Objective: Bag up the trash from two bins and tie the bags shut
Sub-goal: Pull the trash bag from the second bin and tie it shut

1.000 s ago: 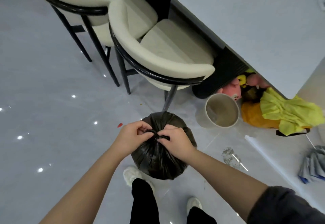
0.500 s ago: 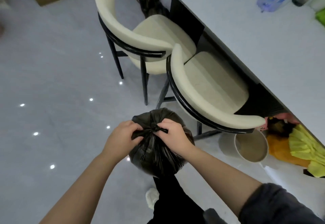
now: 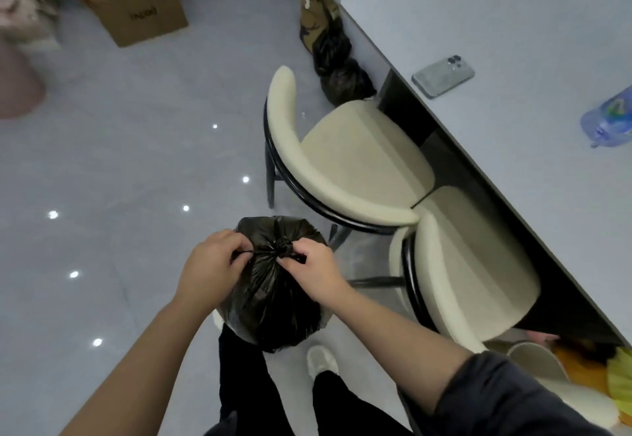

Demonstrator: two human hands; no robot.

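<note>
A full black trash bag (image 3: pixel 273 302) hangs in front of my legs, its neck gathered into a knot (image 3: pixel 283 248) on top. My left hand (image 3: pixel 210 264) pinches one loose end of the knot on its left side. My right hand (image 3: pixel 313 269) pinches the other end on its right. A second black bag (image 3: pixel 343 76), tied, lies on the floor beside the table's far corner. A beige bin (image 3: pixel 537 363) lies on its side at the lower right, partly hidden by my right sleeve. A pink bin (image 3: pixel 17 83) stands at the left edge.
Two cream chairs (image 3: pixel 362 158) stand tucked against the grey table (image 3: pixel 513 42) on my right. A phone (image 3: pixel 443 77) and a plastic bottle (image 3: pixel 608 120) lie on the table. A cardboard box (image 3: pixel 136 8) sits at the far left. Yellow and orange cloth (image 3: pixel 612 374) lies under the table.
The view has swung left and up, showing more of the table, the box and the second bag. Both hands stay on the knot; the bag hangs higher, over my legs.
</note>
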